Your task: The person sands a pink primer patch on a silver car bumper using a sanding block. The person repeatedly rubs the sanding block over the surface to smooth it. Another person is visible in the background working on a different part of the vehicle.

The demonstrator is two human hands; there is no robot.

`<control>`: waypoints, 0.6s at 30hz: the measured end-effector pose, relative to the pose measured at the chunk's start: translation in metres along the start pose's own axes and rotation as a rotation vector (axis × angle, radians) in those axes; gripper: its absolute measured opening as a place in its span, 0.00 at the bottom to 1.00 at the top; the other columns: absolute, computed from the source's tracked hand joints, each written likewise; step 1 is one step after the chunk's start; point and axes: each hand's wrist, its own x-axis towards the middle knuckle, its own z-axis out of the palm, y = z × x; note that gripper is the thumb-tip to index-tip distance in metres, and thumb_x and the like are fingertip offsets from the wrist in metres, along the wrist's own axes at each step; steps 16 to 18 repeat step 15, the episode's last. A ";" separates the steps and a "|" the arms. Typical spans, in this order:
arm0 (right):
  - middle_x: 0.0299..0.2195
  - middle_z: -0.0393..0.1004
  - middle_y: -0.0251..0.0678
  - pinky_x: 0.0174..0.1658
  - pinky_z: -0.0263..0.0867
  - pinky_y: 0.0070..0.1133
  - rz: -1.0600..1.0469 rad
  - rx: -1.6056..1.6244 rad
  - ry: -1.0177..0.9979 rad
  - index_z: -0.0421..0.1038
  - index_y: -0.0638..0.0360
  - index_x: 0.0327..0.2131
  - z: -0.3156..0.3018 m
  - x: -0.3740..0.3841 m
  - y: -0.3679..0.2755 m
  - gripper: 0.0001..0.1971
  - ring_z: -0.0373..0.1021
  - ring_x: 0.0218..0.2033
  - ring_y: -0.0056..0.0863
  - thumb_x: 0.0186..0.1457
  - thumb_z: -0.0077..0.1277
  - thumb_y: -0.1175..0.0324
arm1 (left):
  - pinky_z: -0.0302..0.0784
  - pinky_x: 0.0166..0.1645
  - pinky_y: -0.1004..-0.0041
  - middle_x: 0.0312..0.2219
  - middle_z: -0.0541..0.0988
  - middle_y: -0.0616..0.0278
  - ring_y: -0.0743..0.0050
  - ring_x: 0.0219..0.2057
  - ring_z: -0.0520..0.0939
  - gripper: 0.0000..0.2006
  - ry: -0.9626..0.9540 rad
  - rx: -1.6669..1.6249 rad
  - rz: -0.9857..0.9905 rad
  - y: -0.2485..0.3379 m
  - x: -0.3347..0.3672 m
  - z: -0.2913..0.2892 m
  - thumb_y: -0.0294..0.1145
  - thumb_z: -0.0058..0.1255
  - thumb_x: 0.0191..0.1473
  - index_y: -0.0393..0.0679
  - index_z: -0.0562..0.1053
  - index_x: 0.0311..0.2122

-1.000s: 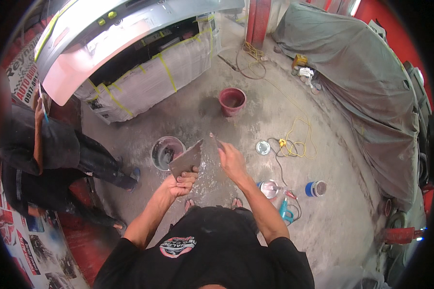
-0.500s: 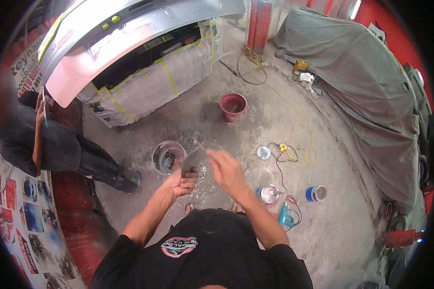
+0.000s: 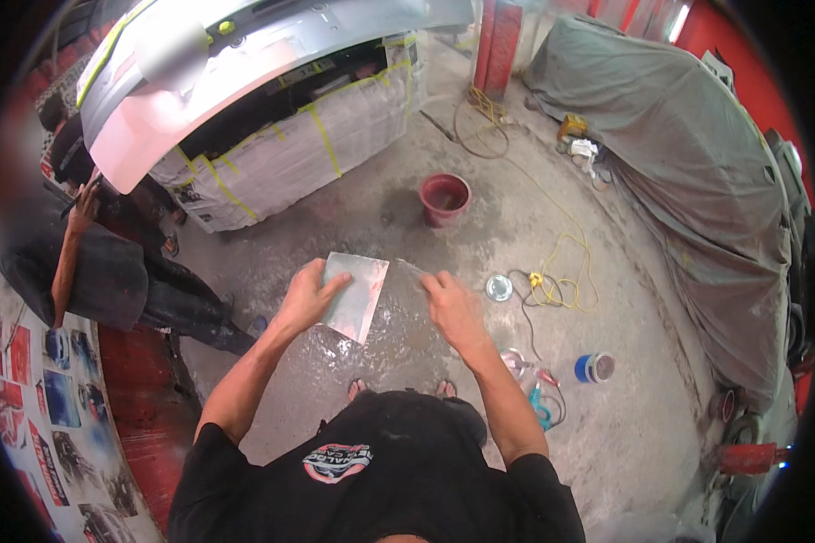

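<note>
My left hand (image 3: 306, 297) grips a flat, pale grey rectangular plate (image 3: 357, 294) by its left edge, thumb on top and the other fingers beneath. Pinkish smears show along the plate's right edge. Just to the right, my right hand (image 3: 455, 312) is closed on a thin, flat spreader (image 3: 411, 267), whose blade points toward the plate. A small gap lies between the two. Both hands are held above a wet patch of concrete floor (image 3: 317, 362).
Ahead are a red bucket (image 3: 445, 199) and a car's masked rear (image 3: 303, 158). On the right lie a round lid (image 3: 498, 288), a yellow cord (image 3: 561, 288), a blue can (image 3: 594, 367), a teal power tool (image 3: 541, 409) and a covered vehicle (image 3: 670, 127). A co-worker (image 3: 109, 262) stands left.
The plate has turned from nearly edge-on to face up. My hands have moved apart, the right slightly rightward. The grey bucket beside them no longer shows. A second person appears by the car.
</note>
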 end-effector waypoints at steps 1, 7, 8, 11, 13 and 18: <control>0.39 0.76 0.44 0.38 0.71 0.36 0.052 0.008 0.009 0.75 0.55 0.47 -0.003 0.002 -0.003 0.14 0.75 0.38 0.46 0.57 0.52 0.72 | 0.75 0.45 0.62 0.34 0.80 0.44 0.56 0.40 0.82 0.20 -0.006 -0.009 -0.006 0.002 -0.002 -0.005 0.44 0.55 0.60 0.32 0.73 0.42; 0.44 0.76 0.57 0.45 0.69 0.37 0.653 0.486 0.303 0.72 0.72 0.46 0.034 0.003 0.037 0.23 0.75 0.43 0.48 0.70 0.37 0.56 | 0.76 0.46 0.60 0.37 0.79 0.44 0.51 0.41 0.81 0.18 0.051 -0.127 -0.025 -0.031 -0.016 0.046 0.43 0.50 0.63 0.35 0.74 0.44; 0.42 0.76 0.60 0.47 0.68 0.37 0.641 0.449 0.577 0.71 0.74 0.47 0.055 0.001 0.054 0.26 0.75 0.43 0.47 0.71 0.35 0.54 | 0.76 0.46 0.59 0.39 0.79 0.43 0.48 0.42 0.82 0.15 -0.009 -0.007 0.189 -0.011 -0.032 0.057 0.37 0.49 0.63 0.36 0.74 0.48; 0.45 0.76 0.60 0.53 0.65 0.37 0.640 0.754 0.285 0.70 0.75 0.51 0.049 0.003 0.025 0.28 0.72 0.48 0.53 0.68 0.40 0.52 | 0.77 0.48 0.58 0.41 0.80 0.41 0.44 0.43 0.82 0.17 0.011 -0.082 0.525 -0.011 -0.059 0.098 0.26 0.50 0.59 0.37 0.74 0.54; 0.50 0.74 0.58 0.56 0.64 0.36 0.611 0.427 -0.044 0.69 0.73 0.54 0.041 -0.005 0.013 0.29 0.71 0.51 0.53 0.67 0.42 0.51 | 0.77 0.48 0.58 0.43 0.80 0.41 0.44 0.43 0.82 0.17 0.170 -0.166 0.432 -0.011 -0.044 0.096 0.26 0.51 0.59 0.37 0.74 0.53; 0.55 0.72 0.55 0.58 0.62 0.31 0.279 0.503 -0.268 0.66 0.69 0.58 0.037 -0.013 0.013 0.30 0.69 0.56 0.49 0.66 0.44 0.50 | 0.78 0.48 0.59 0.44 0.80 0.41 0.44 0.43 0.82 0.17 0.259 -0.209 0.383 -0.015 -0.036 0.088 0.27 0.52 0.58 0.37 0.74 0.53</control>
